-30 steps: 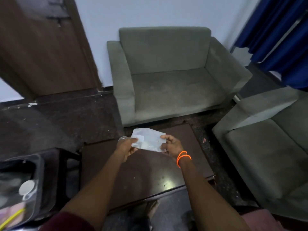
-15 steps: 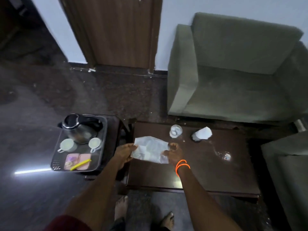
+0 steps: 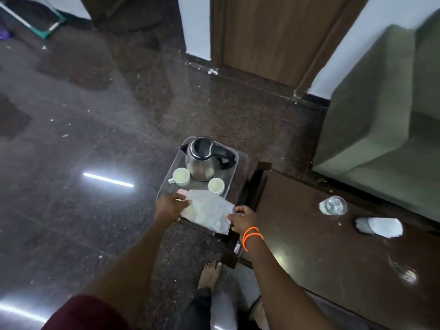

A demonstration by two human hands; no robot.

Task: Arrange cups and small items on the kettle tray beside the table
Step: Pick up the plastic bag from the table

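Observation:
A metal tray [image 3: 169,171] on a small dark stand holds a steel kettle [image 3: 204,158] and two white cups [image 3: 181,175] [image 3: 216,185]. A pink sachet [image 3: 182,192] peeks out at the tray's near end. My left hand [image 3: 169,206] and my right hand [image 3: 242,219] hold a thin white paper sheet [image 3: 209,211] by its two ends, flat over the near part of the tray. The sheet hides what lies beneath it. On the dark table [image 3: 309,239] stand a clear glass [image 3: 333,205], a paper-covered glass [image 3: 376,226] and another clear glass [image 3: 404,272].
A green sofa [image 3: 381,120] stands behind the table at the right. A wooden door [image 3: 273,36] is at the back. Dark polished floor [image 3: 83,139] spreads to the left. My bare foot [image 3: 209,275] is on the floor beside the stand.
The view has swung left from the sofa and table to the tray. Both hands have carried the paper sheet from above the table to over the tray's near end.

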